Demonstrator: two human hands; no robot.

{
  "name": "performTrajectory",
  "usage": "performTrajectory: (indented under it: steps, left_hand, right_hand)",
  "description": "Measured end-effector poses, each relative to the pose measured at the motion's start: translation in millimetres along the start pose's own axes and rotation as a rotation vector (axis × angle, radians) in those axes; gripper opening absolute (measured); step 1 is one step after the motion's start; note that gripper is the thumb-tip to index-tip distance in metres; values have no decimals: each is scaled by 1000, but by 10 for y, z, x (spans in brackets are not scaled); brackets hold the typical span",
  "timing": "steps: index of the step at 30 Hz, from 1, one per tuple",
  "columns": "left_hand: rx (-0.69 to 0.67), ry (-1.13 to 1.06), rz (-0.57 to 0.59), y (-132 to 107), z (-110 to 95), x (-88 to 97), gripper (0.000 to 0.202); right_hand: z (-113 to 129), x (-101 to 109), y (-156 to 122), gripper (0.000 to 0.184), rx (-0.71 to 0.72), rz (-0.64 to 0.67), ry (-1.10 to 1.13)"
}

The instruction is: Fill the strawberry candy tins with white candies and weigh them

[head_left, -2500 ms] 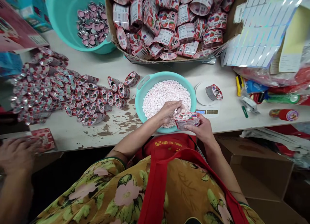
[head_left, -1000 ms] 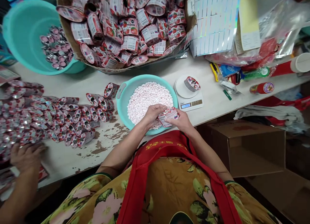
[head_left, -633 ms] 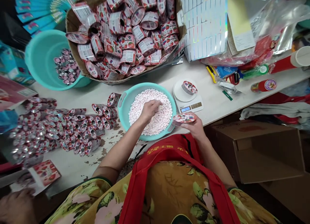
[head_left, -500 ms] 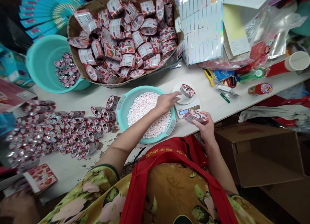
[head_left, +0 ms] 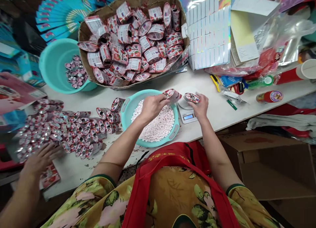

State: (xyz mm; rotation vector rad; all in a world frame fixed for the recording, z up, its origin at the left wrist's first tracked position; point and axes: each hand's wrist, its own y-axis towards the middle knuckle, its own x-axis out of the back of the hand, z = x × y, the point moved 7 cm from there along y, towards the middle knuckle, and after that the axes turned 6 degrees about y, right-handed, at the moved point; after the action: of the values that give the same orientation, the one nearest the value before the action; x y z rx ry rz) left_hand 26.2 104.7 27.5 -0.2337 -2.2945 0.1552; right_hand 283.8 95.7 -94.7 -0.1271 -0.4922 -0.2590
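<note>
My left hand (head_left: 151,106) is closed on a small strawberry-printed tin (head_left: 172,94), held above the far rim of the teal bowl (head_left: 173,133) of pink-white candies (head_left: 158,124). My right hand (head_left: 201,106) grips a second tin (head_left: 191,97) right at the plate of the small white scale (head_left: 188,116); I cannot tell whether the tin rests on it.
A cardboard box of empty tins (head_left: 134,45) stands behind the bowl, and a teal basin of lids (head_left: 58,70) is at far left. Several filled tins (head_left: 74,129) lie in rows on the left. Another person's hand (head_left: 40,159) reaches in at lower left. Sticker sheets (head_left: 209,37) and clutter fill the right.
My left hand lifted the tin off the scale and drew it back over the bowl. My right hand carried its filled tin forward to the scale plate.
</note>
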Motion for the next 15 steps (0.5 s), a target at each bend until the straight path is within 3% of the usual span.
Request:
performTrajectory:
  steps: [2, 3, 5, 7, 8, 10, 13, 15]
  left_hand:
    - [40, -129, 61, -293, 39, -21, 11]
    - [58, -195, 117, -415, 48, -75, 10]
    - [114, -358, 202, -588, 89, -194, 13]
    - [233, -574, 167, -653, 226, -263, 23]
    - [317, -693, 123, -663, 334, -296, 32]
    - [489, -914, 67, -674, 561, -413, 53]
    - [640, -1110, 158, -704, 745, -691, 73]
    - [674, -1144, 213, -741, 780, -843, 74]
  right_hand:
    - [281, 63, -166, 78, 81, 26, 36]
    - [422, 44, -291, 81, 98, 115, 92]
    - [648, -118, -608, 72, 36, 428, 211]
    - [781, -291, -934, 56, -108, 680, 288]
    - [821, -355, -1055, 51, -178, 740, 321]
    - [876, -455, -1201, 49, -266, 772, 391]
    - [850, -565, -1285, 49, -321, 753, 371]
    - [766, -606, -1314, 47, -351, 735, 294]
